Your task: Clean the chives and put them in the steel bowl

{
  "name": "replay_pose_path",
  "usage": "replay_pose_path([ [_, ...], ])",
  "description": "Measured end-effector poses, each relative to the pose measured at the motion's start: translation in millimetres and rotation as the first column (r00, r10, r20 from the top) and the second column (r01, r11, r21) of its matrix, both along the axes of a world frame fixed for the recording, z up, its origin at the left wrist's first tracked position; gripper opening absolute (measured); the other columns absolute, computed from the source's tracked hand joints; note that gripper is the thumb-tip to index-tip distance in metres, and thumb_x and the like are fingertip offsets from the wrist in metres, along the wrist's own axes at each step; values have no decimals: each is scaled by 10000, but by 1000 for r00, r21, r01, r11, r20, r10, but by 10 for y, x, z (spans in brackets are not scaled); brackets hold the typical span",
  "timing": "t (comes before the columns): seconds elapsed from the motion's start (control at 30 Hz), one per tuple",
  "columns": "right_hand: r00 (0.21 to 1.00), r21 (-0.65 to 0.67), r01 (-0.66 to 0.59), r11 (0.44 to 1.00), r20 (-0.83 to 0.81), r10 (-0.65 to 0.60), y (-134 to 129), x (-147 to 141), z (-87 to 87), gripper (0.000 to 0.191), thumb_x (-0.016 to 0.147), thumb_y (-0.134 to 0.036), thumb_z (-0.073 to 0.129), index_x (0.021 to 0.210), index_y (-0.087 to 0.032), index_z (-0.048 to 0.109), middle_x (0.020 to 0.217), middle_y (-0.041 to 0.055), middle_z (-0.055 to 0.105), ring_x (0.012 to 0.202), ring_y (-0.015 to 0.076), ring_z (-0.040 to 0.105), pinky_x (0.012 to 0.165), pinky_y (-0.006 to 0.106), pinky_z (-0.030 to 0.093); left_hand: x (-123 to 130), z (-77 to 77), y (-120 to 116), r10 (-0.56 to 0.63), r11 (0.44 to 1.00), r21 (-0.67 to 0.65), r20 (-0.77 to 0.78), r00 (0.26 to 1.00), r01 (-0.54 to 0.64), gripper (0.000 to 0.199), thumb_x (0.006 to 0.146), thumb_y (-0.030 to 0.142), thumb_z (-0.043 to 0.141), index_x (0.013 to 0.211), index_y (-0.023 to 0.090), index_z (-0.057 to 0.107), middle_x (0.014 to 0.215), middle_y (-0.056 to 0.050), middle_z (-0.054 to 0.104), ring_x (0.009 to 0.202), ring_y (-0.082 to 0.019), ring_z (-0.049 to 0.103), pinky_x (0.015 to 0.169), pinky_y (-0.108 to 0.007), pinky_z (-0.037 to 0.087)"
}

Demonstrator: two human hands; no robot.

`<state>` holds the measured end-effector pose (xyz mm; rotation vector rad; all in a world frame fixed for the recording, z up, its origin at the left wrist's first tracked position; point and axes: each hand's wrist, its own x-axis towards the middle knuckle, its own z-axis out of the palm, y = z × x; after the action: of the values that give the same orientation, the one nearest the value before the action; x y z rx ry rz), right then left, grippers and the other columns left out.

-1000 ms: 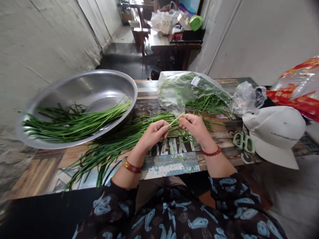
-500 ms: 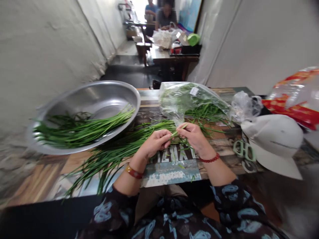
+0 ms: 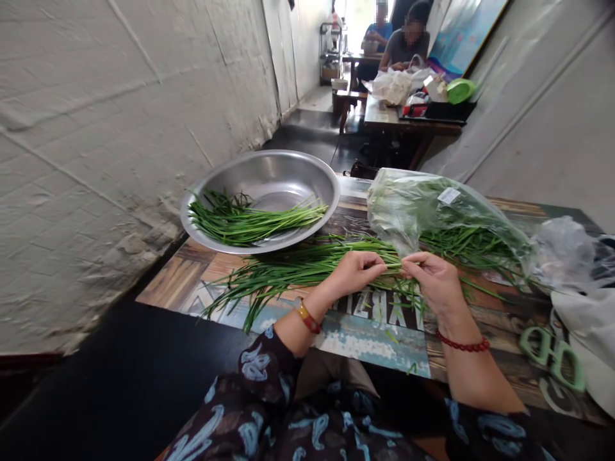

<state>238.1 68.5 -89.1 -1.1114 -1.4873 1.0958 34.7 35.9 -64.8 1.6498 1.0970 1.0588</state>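
Between my two hands runs a thin pale-green stalk of garlic chives (image 3: 393,265). My left hand (image 3: 356,271) pinches one end of it, and my right hand (image 3: 435,276) pinches the other between thumb and finger. Beneath and to the left of them, a loose pile of garlic chives (image 3: 288,269) lies across the table, leaves pointing left. A steel basin (image 3: 269,163) behind the pile holds another bunch of chives (image 3: 259,224). Beyond my right hand, a clear plastic bag (image 3: 408,198) lies over more chives (image 3: 471,246).
Green-handled scissors (image 3: 552,358) lie at the right, beside a pale cap (image 3: 593,326) and a crumpled plastic bag (image 3: 562,246). Green scraps dot the patterned tabletop (image 3: 365,346). A wall (image 3: 96,160) stands at the left. Two people sit at tables farther back.
The view has swung left, so everything sits farther right in the picture. My hands are slightly farther apart, with the stalk now held nearly level between them.
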Motion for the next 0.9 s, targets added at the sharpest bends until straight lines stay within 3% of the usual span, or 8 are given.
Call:
replay_pose_path([
  [0.1,994,35,102,994,27,-103,33,16,1,218,715,-394,789,780,-192,737,684,24,685,602,146,590,574,280,476,-22,8,16,42,998,50,-49,998,-39,255,874,301,560,707,133,654,653,-7,582,645,-126,488,613,-246,358],
  [0.2,968,52,242,969,-76,-238,68,30,34,236,736,-403,763,792,-180,708,656,6,649,576,129,558,562,265,464,-38,36,31,105,992,75,-91,990,-98,261,876,268,530,693,136,662,699,-28,630,697,-145,533,656,-255,385],
  [0.33,921,72,357,931,-196,-338,105,50,78,277,800,-447,686,789,-172,665,679,-1,632,566,103,536,551,231,450,-49,70,53,116,992,-34,-65,991,-119,298,893,302,487,732,135,674,564,21,513,578,-116,451,558,-230,334],
  [0.43,951,129,300,945,-123,-285,110,27,75,281,828,-464,653,855,-185,685,753,11,664,637,115,579,601,238,473,-43,74,61,60,992,-114,14,998,-58,310,893,370,497,786,133,665,505,50,456,488,-94,374,497,-220,287],
  [0.57,990,215,117,970,47,-130,74,-32,81,293,837,-430,653,1028,-216,713,861,14,695,704,126,601,664,257,481,-24,80,46,9,985,-171,64,998,2,277,890,381,501,780,148,603,533,41,528,455,-77,373,470,-207,278],
  [0.67,982,239,15,971,177,-59,43,-49,108,229,858,-404,639,919,-206,735,796,9,696,649,122,577,628,256,453,-16,89,37,-20,976,-215,63,998,34,278,897,386,486,782,151,583,549,39,537,427,-69,366,450,-205,268],
  [0.8,978,243,12,970,197,-62,41,-40,118,228,863,-403,642,802,-196,717,720,-3,678,640,123,582,631,253,445,-15,110,37,-60,983,-174,18,998,62,286,888,382,526,755,139,596,561,37,508,481,-71,388,482,-204,288],
  [0.9,992,185,88,979,68,-102,67,-8,110,259,887,-431,611,837,-199,716,724,-6,681,653,119,605,619,240,457,-36,127,47,-46,991,-124,39,998,51,260,860,368,592,742,136,595,568,46,461,523,-71,378,498,-204,280],
])
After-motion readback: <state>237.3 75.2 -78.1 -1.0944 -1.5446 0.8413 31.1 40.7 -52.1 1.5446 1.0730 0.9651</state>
